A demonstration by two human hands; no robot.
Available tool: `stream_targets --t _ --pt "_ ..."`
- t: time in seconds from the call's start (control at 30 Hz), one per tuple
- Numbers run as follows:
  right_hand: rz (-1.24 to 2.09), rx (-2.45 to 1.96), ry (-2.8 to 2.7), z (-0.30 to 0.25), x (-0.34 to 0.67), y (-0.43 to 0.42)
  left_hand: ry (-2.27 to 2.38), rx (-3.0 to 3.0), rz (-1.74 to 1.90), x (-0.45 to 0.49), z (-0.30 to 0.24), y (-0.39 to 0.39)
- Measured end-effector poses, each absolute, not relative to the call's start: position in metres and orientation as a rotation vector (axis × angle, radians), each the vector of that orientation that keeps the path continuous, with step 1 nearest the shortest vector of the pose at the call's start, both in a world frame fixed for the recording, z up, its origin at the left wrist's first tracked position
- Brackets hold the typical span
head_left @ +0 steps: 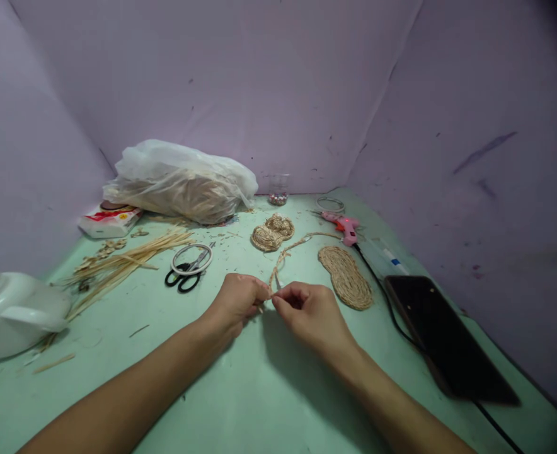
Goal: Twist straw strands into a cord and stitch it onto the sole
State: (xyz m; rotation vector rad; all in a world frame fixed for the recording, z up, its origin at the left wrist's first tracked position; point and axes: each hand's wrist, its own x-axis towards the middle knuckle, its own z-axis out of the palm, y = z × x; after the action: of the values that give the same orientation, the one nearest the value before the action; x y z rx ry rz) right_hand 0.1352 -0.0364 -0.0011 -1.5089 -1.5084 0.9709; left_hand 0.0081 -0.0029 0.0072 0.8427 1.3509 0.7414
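Note:
Both hands meet over the middle of the green table. My left hand (pixel 244 299) is closed on one end of a braided straw cord (pixel 284 253). Fingertips of my right hand (pixel 309 308) pinch the same cord just beside it. From the hands the cord curves away and runs back toward a pink glue gun (pixel 343 226). A sole-shaped coiled straw piece (pixel 345 277) lies flat to the right of my right hand. Beyond the hands sits a smaller pair of joined straw coils (pixel 273 232).
Black-handled scissors (pixel 184 276) and a white ring (pixel 192 258) lie left, near loose straw strands (pixel 132 261). A plastic bag (pixel 179 180), a bead cup (pixel 278 192) and a tissue pack (pixel 111 224) stand behind. A white jug (pixel 18 315) is far left, a phone (pixel 448 340) right, beside a black cable (pixel 381 296).

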Motion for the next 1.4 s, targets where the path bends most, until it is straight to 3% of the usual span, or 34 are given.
stream_targets --t 0.17,0.37,0.47,0.57,0.67,0.8,1.4 --pt "0.532 -1.380 -1.861 -0.009 0.128 -0.045 1.246 0.704 0.671 0.006 0.009 0.000" --pt "0.465 -1.305 -1.994 -0.008 0.127 -0.048 1.200 0.677 0.760 0.009 0.011 -0.003" --pt "0.533 -1.337 -1.938 0.000 0.134 -0.046 1.212 0.705 0.817 0.009 0.010 -0.003" --pt "0.703 -1.454 -1.546 0.009 0.144 -0.037 1.218 0.739 0.844 0.008 0.010 -0.003" --pt "1.140 -1.479 -1.177 0.010 0.148 -0.028 1.218 0.770 0.835 0.009 0.011 -0.006" --pt "1.562 -1.300 -1.103 0.002 0.141 -0.026 1.236 0.838 0.803 0.012 0.013 -0.010" --pt "1.439 -1.282 -1.063 -0.009 0.132 -0.028 1.233 0.928 0.558 0.002 0.010 0.001"
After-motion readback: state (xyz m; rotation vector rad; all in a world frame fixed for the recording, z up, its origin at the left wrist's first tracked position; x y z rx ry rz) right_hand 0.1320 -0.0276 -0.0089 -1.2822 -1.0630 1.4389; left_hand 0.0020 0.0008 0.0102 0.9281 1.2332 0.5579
